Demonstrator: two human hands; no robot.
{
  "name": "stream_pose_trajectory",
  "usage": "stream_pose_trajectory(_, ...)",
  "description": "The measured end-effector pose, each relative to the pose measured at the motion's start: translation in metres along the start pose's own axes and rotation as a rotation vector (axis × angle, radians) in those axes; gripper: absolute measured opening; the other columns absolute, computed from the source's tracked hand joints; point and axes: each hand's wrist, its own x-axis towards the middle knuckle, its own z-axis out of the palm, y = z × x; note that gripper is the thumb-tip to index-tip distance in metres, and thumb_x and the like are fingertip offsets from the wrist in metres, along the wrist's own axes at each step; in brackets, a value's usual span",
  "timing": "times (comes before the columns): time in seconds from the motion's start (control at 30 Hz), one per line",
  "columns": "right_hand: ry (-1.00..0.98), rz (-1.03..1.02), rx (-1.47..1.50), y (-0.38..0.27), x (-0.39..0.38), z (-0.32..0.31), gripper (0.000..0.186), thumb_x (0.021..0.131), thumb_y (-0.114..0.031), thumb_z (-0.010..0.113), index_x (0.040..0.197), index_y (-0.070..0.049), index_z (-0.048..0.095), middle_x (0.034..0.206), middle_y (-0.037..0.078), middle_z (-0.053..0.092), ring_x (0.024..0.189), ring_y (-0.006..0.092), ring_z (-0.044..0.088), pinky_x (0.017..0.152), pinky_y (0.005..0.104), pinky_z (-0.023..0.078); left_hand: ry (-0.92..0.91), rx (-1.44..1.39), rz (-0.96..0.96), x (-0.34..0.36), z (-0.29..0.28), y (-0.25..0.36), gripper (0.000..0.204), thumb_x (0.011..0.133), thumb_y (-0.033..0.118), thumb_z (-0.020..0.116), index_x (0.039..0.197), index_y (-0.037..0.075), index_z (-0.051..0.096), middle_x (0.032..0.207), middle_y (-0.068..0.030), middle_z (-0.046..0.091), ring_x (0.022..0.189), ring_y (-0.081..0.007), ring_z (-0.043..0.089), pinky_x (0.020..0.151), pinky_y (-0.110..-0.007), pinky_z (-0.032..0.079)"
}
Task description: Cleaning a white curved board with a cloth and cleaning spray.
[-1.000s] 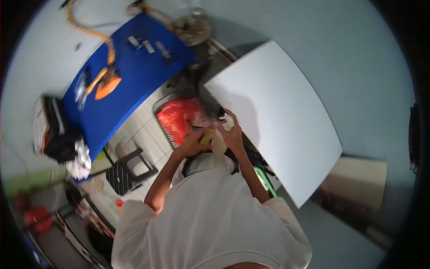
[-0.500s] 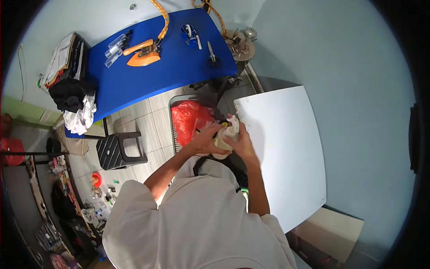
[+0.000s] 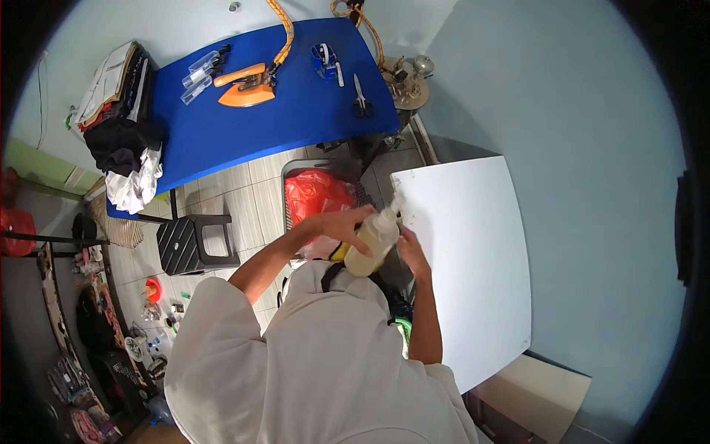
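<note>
A translucent spray bottle (image 3: 373, 246) of pale yellowish liquid, with a whitish spray head, leans to the upper right in front of my waist. My left hand (image 3: 347, 226) is closed around its upper side, thumb across the body. Close beside the bottle's right side, near the neck, is my right hand (image 3: 413, 251). Its fingers are bent and partly hidden, and I cannot tell whether they touch the bottle. Behind the bottle, a grey basket (image 3: 284, 194) holds a red plastic bag (image 3: 318, 194).
Ahead, a blue-topped table (image 3: 274, 122) carries an orange iron (image 3: 248, 90), scissors (image 3: 360, 96) and a blue tape dispenser (image 3: 324, 63). A large white board (image 3: 473, 259) lies at my right. To the left stand a black stool (image 3: 181, 244) and piled clothes (image 3: 126, 159).
The spray bottle has tilted towards the upper right. My left hand has shifted higher on it, and my right hand has slid from across its body to beside it.
</note>
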Motion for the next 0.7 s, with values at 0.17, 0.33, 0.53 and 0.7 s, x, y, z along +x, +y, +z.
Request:
stream_pose_trajectory(0.17, 0.511, 0.016, -0.405, -0.001, -0.047, -0.060, 0.022, 0.101, -0.020, 0.060, 0.109, 0.000, 0.065, 0.075, 0.002, 0.058, 0.070, 0.0092, 0.052, 0.064, 0.0290, 0.046, 0.242, -0.159, -0.124, -0.013, -0.066, -0.058, 0.075, 0.075, 0.029, 0.091, 0.135, 0.004, 0.054, 0.119, -0.0056, 0.063, 0.111, -0.0181, 0.060, 0.098, -0.036, 0.050)
stream_pose_trajectory(0.33, 1.100, -0.069, -0.536, -0.022, -0.142, -0.143, 0.029, 0.106, -0.030, 0.057, 0.110, -0.002, 0.065, 0.069, -0.002, 0.052, 0.064, 0.0084, 0.042, 0.055, 0.0280, 0.036, 0.818, -0.142, -0.173, -0.037, -0.180, -0.112, 0.065, 0.072, 0.023, 0.093, 0.127, 0.008, 0.062, 0.114, -0.0029, 0.070, 0.103, -0.0162, 0.066, 0.090, -0.034, 0.055)
stream_pose_trajectory(0.53, 1.547, -0.057, -0.797, -0.070, -0.263, -0.191, 0.039, 0.107, -0.034, 0.056, 0.118, 0.001, 0.067, 0.094, 0.011, 0.071, 0.083, 0.0206, 0.064, 0.073, 0.0343, 0.051, 1.479, 0.428, -0.207, -0.060, -0.247, -0.203, 0.081, 0.067, 0.035, 0.094, 0.132, 0.006, 0.057, 0.124, -0.0110, 0.066, 0.112, -0.0248, 0.065, 0.099, -0.040, 0.051)
stream_pose_trajectory(0.7, 1.660, -0.139, -0.930, -0.039, -0.248, -0.179, 0.026, 0.099, -0.012, 0.058, 0.120, 0.000, 0.069, 0.119, 0.018, 0.071, 0.106, 0.0319, 0.070, 0.089, 0.0427, 0.054, 1.430, 0.431, -0.062, -0.078, -0.281, -0.279, 0.084, 0.070, 0.041, 0.093, 0.137, 0.005, 0.056, 0.133, -0.0140, 0.060, 0.120, -0.0314, 0.060, 0.104, -0.047, 0.048)
